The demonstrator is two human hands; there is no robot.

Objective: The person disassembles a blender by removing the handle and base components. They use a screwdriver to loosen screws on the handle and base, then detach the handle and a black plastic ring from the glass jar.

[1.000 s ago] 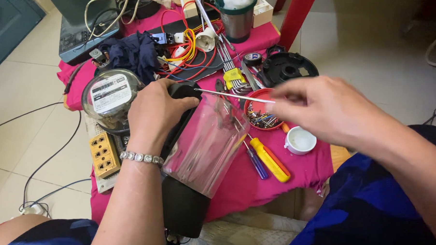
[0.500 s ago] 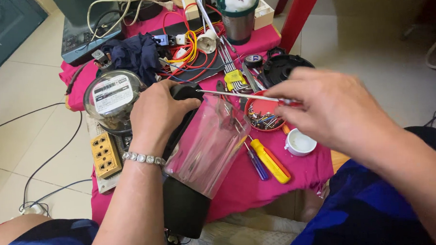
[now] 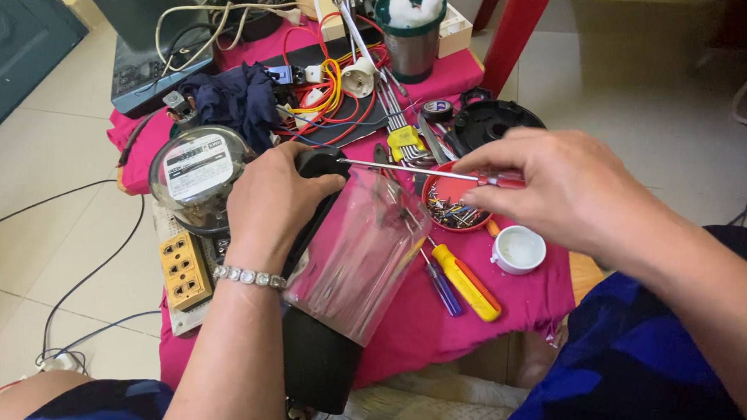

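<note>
Table cover: a pink cloth (image 3: 444, 332) is spread over the low work surface, and every tool is laid on it.

Blender: a blender (image 3: 342, 269) is laid on its side across the cloth's near edge, its clear plastic jar pointed away toward the tools and its black base hanging toward the wearer.

Left hand: the left hand (image 3: 270, 201) is closed over the black top end of the blender, and a beaded bracelet (image 3: 247, 276) is worn at the wrist.

Right hand: the right hand (image 3: 567, 187) is closed around the red handle of a thin screwdriver (image 3: 422, 171), pinched between thumb and fingers.

Screwdriver: the shaft is held nearly level, and its tip is pointed at the black part under the left hand; whether the tip is seated there cannot be told, since the spot is dark.

Electric meter: a round glass-domed meter (image 3: 198, 170) is set just left of the left hand.

Outlet strip: a yellow outlet block (image 3: 184, 270) is placed below the meter.

Spare screwdrivers: one with a yellow handle (image 3: 467, 281) and one with a blue handle (image 3: 442, 289) are laid side by side, just right of the jar.

Red dish: a small red dish (image 3: 452, 211) of screws is seen under the right hand.

White cap: a small white cap (image 3: 517, 249) is set just right of the yellow handle.
</note>
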